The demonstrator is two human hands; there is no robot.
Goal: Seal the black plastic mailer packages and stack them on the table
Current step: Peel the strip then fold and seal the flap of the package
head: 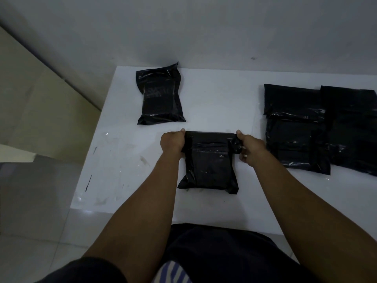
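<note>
While my left hand [173, 142] and right hand [250, 149] each curl round one end of the folded flap [212, 139], I have the mailer [210, 168] clamped at both top corners, with the thumbs up at its far edge. It lies flat on the white table [220, 94], about mid-width and close to the near edge, with its stuffed body pointing back toward me. I judge the flap is being folded down to seal. Whether the strip has bonded I cannot tell.

As I read the progress, one package [160, 99] lies alone at the far left and looks closed, so the stack would be one piece at most. On the right sits a pile of mailers [295, 129], overlapping one another, with a further mailer [350, 127] touching its right side and running out of view. I take these as waiting their turn, so most of the work is left.

For room, open tabletop lies between the held mailer and the far-left package, and a gap separates my right hand from the pile. The table's left edge drops to the floor [40, 201] just beyond that package, and the wall [204, 27] closes off the back.
</note>
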